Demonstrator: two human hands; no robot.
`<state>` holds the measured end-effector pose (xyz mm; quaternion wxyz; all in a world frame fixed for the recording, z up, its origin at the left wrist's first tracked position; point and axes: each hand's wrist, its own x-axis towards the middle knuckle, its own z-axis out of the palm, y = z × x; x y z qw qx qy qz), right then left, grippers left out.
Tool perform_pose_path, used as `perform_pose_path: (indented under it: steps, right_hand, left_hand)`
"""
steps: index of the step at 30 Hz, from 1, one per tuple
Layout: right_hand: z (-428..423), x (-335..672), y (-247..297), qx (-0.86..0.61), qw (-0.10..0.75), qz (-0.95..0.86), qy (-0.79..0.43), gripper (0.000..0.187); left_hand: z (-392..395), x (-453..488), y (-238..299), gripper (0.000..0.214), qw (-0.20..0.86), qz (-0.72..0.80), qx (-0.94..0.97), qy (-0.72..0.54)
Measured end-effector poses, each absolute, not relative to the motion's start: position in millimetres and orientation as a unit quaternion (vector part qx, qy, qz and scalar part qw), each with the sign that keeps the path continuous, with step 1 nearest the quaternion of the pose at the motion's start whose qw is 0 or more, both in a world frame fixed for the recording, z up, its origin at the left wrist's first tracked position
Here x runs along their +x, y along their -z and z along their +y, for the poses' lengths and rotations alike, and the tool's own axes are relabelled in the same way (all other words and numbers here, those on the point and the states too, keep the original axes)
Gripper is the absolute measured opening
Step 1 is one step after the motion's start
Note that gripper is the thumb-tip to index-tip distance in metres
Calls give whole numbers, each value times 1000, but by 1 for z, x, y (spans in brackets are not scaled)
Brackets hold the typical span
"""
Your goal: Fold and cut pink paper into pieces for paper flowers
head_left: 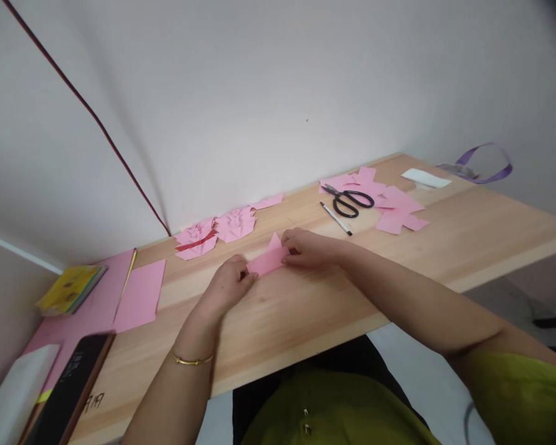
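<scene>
A small folded pink paper (269,258) lies on the wooden table (398,272) between my two hands. My left hand (228,282) pinches its left end, fingers curled closed on it. My right hand (306,246) presses and grips its right end, fingers bent over the fold. One pointed corner of the paper sticks up behind my right fingers. A thin gold bangle circles my left wrist.
Folded pink paper pieces (217,230) lie by the wall. Black scissors (349,200) rest on pink scraps (393,207), a pen (336,218) beside them. Pink sheets (139,294), a yellow book (70,288), a dark phone (69,389) at left. White paper (425,178), purple ribbon (488,164) far right.
</scene>
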<state>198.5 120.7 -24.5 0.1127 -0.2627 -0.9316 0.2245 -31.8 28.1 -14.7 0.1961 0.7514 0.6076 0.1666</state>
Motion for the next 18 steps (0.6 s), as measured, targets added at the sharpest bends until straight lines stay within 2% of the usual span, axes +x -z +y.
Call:
perform_pose_path:
  steps: [8, 18]
  right_hand:
    - [126, 197, 33, -286, 114, -922, -235, 27]
    - [126, 197, 29, -300, 88, -919, -241, 28]
  left_hand:
    - [30, -29, 14, 33, 197, 614, 747, -163]
    - [28, -21, 12, 29, 175, 650, 725, -143]
